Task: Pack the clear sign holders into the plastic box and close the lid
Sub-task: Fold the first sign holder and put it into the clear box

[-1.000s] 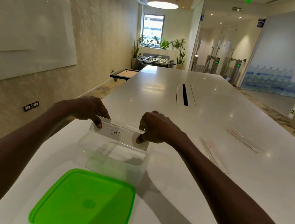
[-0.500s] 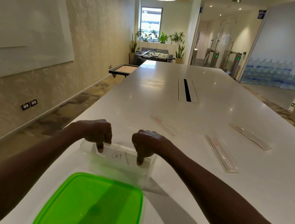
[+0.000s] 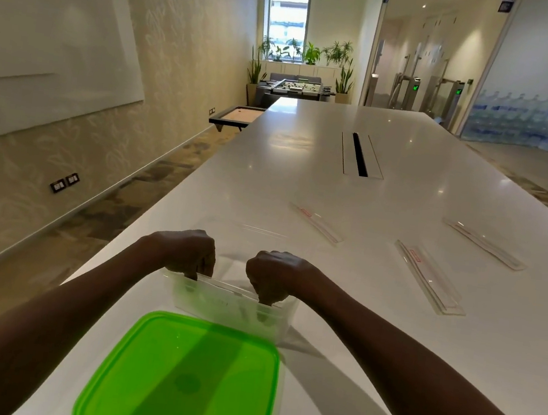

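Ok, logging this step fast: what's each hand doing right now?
Left hand: holding the clear sign holder by its top edge, inside the plastic box.
Right hand: holding the same sign holder.

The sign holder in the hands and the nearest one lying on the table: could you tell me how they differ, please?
The held sign holder stands on edge inside the plastic box, gripped by the left hand and right hand. The nearest loose sign holder lies flat on the table, untouched. Both are clear.

Office: long conference table (image 3: 405, 196); whiteboard (image 3: 44, 41); entry turnstiles (image 3: 431, 95).
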A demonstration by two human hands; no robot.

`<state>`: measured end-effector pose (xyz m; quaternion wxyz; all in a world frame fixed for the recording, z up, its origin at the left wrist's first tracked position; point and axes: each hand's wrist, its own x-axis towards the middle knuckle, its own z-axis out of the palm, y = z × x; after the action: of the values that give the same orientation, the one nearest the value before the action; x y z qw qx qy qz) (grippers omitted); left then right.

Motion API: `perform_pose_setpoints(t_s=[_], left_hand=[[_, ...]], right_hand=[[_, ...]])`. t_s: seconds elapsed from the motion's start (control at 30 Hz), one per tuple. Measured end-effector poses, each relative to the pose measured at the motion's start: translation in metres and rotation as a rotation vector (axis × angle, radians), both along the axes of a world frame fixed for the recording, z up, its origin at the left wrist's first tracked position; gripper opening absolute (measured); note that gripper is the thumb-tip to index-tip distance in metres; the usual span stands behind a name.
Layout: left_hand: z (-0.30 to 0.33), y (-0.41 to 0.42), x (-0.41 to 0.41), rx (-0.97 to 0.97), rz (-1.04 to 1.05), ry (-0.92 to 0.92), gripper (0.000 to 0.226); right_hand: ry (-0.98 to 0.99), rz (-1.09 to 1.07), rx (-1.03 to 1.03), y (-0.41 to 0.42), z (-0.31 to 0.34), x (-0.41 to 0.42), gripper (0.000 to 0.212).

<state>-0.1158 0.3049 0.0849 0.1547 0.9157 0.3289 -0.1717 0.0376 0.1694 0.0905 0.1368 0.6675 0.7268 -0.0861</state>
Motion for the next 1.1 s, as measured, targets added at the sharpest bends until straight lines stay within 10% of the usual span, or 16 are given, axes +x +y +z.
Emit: perform_pose_setpoints(t_s=[0.87,1.1], left_hand=[[-0.002,-0.009,-0.009,-0.021,0.164,-0.078,0.028],[0.047,-0.025,0.011,0.036,0.108,-0.183,0.057]], right_hand=[[0.151,-0.041,0.042,-0.024,0.008,0.008,0.033],[0.479,-0.101,0.367,-0.048,0.031,0.04,0.032]])
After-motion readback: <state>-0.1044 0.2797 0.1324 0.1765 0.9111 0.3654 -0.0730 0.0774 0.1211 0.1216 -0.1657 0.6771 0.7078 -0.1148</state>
